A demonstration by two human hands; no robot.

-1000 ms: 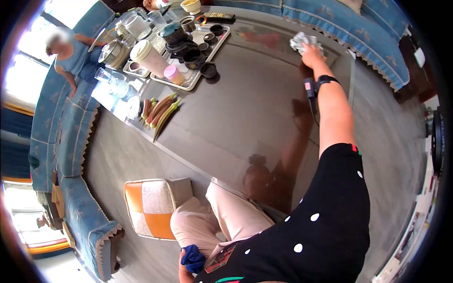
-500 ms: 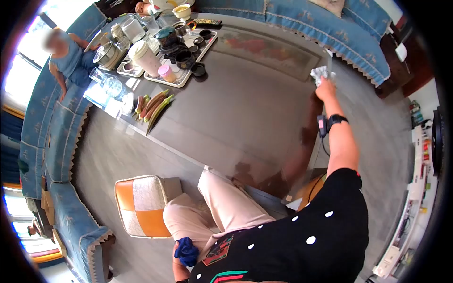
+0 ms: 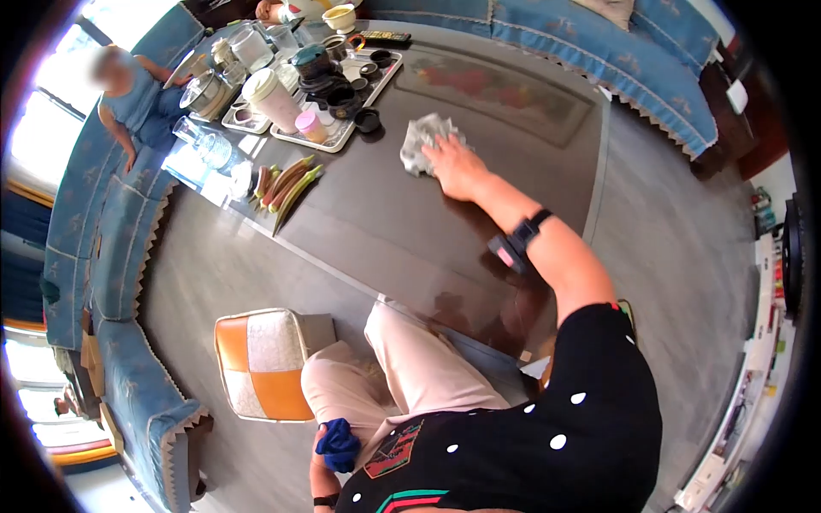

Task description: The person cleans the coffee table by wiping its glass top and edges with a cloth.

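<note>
My right hand [image 3: 460, 168] lies over a crumpled grey-white cloth [image 3: 419, 147], pressing it to the dark glossy table top [image 3: 376, 218] with the fingers on it. Down by my thigh, my left hand [image 3: 322, 445] holds a bunched dark blue cloth [image 3: 340, 446] that hides most of its fingers. Left of the right hand, near the table's edge, lies a bundle of long green and reddish pods [image 3: 289, 186]. A small black cup [image 3: 368, 121] stands between the cloth and a tray [image 3: 338, 144].
The tray carries a white lidded tumbler [image 3: 272, 98], a pink-lidded jar [image 3: 310, 126] and dark teaware. Glass jars and a pot [image 3: 203, 92] crowd the far left. Blue sofas line the room; one person [image 3: 128, 103] sits there. An orange-and-white stool [image 3: 261, 363] is beside my legs.
My right hand has swept the grey-white cloth from the table's far right edge leftward to the middle. My left hand still holds the blue cloth by my thigh.
</note>
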